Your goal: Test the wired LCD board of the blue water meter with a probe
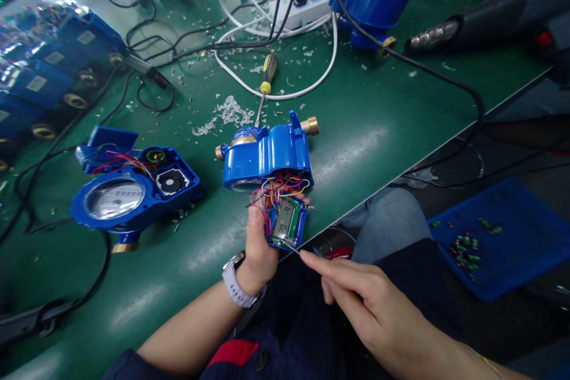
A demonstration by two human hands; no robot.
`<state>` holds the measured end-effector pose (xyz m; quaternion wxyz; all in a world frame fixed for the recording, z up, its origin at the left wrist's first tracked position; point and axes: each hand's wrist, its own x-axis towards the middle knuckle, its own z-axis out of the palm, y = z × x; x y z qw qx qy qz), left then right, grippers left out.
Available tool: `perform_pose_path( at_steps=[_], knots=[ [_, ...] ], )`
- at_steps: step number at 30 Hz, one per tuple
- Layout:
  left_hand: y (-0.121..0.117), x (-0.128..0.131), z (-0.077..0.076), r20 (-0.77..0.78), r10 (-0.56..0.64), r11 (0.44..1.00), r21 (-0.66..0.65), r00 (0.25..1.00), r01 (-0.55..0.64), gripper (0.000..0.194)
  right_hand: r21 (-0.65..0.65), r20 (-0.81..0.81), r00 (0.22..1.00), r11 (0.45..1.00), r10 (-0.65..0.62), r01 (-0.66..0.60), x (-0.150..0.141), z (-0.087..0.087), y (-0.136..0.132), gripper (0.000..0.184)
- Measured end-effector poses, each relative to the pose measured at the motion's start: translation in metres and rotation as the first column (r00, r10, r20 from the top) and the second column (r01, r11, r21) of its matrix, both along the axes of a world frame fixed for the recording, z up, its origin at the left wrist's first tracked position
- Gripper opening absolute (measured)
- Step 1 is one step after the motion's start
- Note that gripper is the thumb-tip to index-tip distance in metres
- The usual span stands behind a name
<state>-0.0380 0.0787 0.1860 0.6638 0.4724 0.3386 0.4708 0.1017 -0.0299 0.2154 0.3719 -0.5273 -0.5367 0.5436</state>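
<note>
A blue water meter (pixel 267 154) with brass ends lies on the green table near its front edge. Coloured wires (pixel 278 187) run from it to a small blue lid holding a circuit board with a display (pixel 287 222). My left hand (pixel 258 249), with a watch on the wrist, grips that lid from the left. My right hand (pixel 360 303) comes in from the lower right, fingers pinched on a thin metal tool whose tip (pixel 289 244) touches the board's lower edge.
A second opened blue meter (pixel 129 187) lies to the left. Several more meters (pixel 48 71) line the far left. A yellow-handled screwdriver (pixel 266 80), white and black cables, a power strip (pixel 303 9) and a heat gun (pixel 481 21) lie behind. A blue tray of small parts (pixel 521 249) sits right.
</note>
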Motion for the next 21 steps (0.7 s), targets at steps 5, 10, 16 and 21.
perform_pose_path(
  at_steps=[5,10,16,21],
  knots=[
    [-0.001,0.000,-0.001,-0.004,0.022,1.000,-0.014,1.000,-0.022,0.053,-0.076,-0.039,0.999,0.997,-0.006,0.003,-0.003,-0.002,0.000,0.045],
    [-0.001,0.000,-0.001,-0.028,0.034,0.999,0.014,0.999,-0.034,0.054,0.016,-0.001,1.000,1.000,0.002,-0.002,-0.005,-0.003,0.001,0.046],
    [-0.002,-0.001,-0.004,-0.033,0.036,0.999,0.041,0.999,-0.035,0.052,0.166,0.145,0.989,0.985,0.033,-0.057,-0.003,0.003,0.007,0.051],
    [-0.001,0.002,0.000,0.027,0.020,0.999,-0.045,0.999,-0.019,0.055,0.131,0.150,0.988,0.989,0.045,-0.065,-0.001,0.009,0.010,0.051]
  ],
)
